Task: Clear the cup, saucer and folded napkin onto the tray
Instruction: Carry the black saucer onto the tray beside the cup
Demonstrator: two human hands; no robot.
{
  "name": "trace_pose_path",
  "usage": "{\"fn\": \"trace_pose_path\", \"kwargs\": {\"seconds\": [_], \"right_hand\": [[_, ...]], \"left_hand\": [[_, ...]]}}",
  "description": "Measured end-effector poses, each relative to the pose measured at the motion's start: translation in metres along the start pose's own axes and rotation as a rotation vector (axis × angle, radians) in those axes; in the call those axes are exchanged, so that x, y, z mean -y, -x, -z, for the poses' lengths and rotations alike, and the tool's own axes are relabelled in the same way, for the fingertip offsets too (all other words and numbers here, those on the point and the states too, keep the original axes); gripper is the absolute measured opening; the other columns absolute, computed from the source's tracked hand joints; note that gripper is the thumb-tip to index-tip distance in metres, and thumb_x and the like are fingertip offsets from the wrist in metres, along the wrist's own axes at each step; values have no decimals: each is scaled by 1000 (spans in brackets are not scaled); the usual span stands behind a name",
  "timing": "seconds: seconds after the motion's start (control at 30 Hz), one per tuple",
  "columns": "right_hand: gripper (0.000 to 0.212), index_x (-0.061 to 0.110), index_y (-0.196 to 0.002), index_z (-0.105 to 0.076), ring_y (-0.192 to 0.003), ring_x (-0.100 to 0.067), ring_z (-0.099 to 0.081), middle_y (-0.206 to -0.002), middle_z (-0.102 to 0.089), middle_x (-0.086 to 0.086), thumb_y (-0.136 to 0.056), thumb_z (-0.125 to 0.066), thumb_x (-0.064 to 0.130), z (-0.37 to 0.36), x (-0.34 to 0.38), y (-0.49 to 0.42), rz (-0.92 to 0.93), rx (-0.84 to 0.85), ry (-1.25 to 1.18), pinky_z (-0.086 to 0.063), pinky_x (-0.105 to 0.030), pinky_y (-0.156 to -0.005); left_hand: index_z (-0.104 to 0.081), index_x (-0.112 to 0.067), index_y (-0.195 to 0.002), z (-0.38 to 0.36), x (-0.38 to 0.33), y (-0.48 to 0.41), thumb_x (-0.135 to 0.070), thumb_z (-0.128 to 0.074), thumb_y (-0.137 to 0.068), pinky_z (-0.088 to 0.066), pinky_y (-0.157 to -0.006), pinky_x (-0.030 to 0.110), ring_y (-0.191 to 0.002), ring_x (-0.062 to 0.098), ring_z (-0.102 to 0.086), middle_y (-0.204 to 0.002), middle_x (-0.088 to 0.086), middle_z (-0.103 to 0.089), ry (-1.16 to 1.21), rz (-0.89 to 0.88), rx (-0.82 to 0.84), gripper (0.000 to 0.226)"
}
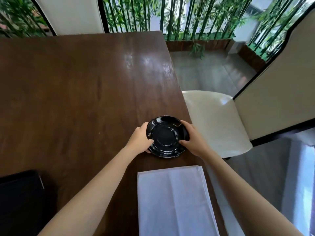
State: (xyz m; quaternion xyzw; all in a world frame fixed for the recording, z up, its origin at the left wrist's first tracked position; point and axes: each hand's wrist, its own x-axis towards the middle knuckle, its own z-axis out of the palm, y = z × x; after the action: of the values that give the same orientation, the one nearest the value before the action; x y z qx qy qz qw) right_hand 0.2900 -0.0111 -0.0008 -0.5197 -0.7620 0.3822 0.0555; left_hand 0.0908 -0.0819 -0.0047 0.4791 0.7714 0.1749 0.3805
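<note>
Gripping a glossy black saucer (pixel 167 137) from both sides, the person's two bare hands are meeting near the right edge of a dark brown wooden bench (pixel 76 86). The left hand (pixel 139 142) is closing on the saucer's left rim, its thumb lying over the inner slope and its fingers (pixel 144 125) curling round the far edge. The right hand (pixel 194 140) is doing the same on the right rim, thumb pressing down inside the dish and fingers wrapping the outer edge. Both sets of fingers are closed on the saucer. Whether the saucer is sitting on the bench or being held just above it, I cannot tell; its near rim is lying close to the wood.

Lying just nearer the person than the saucer, and apart from it, is a white folded napkin (pixel 172 201), flat on the bench with its layered edges showing along the right side, which is running close beside the bench's right edge. Showing at the lower left corner is a flat black thing (pixel 18 196), cut off by the frame; what it is, I cannot tell.

Standing beside the bench on the right is a cream chair (pixel 216 123), and green bamboo (pixel 187 17) is growing beyond the far end.
</note>
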Motion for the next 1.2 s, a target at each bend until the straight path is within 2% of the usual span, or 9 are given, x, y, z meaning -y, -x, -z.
{"fn": "trace_pose_path", "kwargs": {"seconds": [0.07, 0.23, 0.43, 0.57, 0.67, 0.8, 0.9, 1.03, 1.2], "right_hand": [[78, 17, -146, -27, -131, -24, -39, -143, -38, -10, -79, -66, 3, -1, 0, -1, -7, -9, -12, -27, -18, -96], [79, 18, -146, -28, -128, -26, -42, -140, -41, -11, -79, -67, 3, 0, 1, -1, -35, -7, -26, -33, -23, -96], [79, 19, -145, -30, -128, -27, -42, -139, -44, -11, -78, -68, 2, 9, 9, 12, -29, -10, -61, -36, -30, -102], [77, 19, -142, -35, -126, -28, -45, -137, -49, -10, -75, -69, 1, 24, 18, 25, 12, -30, -127, -39, -40, -106], [75, 19, -139, -41, -113, -30, -57, -123, -58, -8, -73, -67, -6, 38, 31, 37, 63, -42, -255, -48, -47, -98], [76, 19, -139, -41, -96, -24, -60, -97, -62, 4, -74, -63, -13, 59, 50, 55, 94, -6, -407, -53, -39, -89], [77, 19, -141, -40, -90, -20, -62, -92, -63, 1, -75, -63, -12, 75, 67, 70, 149, 11, -396, -53, -31, -82], [73, 27, -134, -46, -74, -4, -68, -87, -66, 8, -75, -62, -13, 92, 91, 96, 244, 21, -430, -54, -14, -65], [70, 23, -134, -48, -86, -13, -65, -94, -66, 6, -75, -64, -10, 100, 126, 123, 371, 55, -382, -53, -29, -81]], "left_hand": [[-44, -19, -128, -3, 0, 1, -8, -60, -81, -45, -78, 32, -106, 29, -56, -121, 13, -55, 37, -18, -53, 50], [-49, -16, -126, -1, 3, 7, 0, -61, -77, -56, -77, 50, -97, 32, -58, -116, 13, -53, 193, -13, -72, 53], [-50, -19, -130, 1, 0, 19, 4, -64, -78, -56, -80, 52, -103, 32, -60, -123, 8, -58, 291, -17, -76, 58], [-43, -23, -137, 16, -12, 33, 7, -62, -81, -60, -53, 33, -92, 27, -61, -119, -4, -50, 464, 68, -33, 67], [-43, -25, -138, 31, -24, 50, 8, -61, -82, -58, -49, 29, -89, 20, -60, -119, -5, -49, 545, 46, -23, 66], [-48, -26, -133, 51, -38, 79, 10, -60, -83, -57, -49, 28, -84, 14, -63, -110, -8, -58, 639, -25, -63, 63], [-53, -30, -125, 65, -50, 107, 11, -59, -83, -57, -49, 27, -82, 13, -65, -106, -9, -61, 668, -71, -98, 60], [-53, -24, -129, 84, -62, 149, 11, -58, -83, -59, -54, 32, -87, 19, -67, -105, -7, -61, 684, -121, -148, 58], [-48, -20, -135, 105, -63, 201, 12, -59, -83, -59, -53, 30, -92, 23, -64, -117, 6, -57, 717, -124, -235, 62]]}}
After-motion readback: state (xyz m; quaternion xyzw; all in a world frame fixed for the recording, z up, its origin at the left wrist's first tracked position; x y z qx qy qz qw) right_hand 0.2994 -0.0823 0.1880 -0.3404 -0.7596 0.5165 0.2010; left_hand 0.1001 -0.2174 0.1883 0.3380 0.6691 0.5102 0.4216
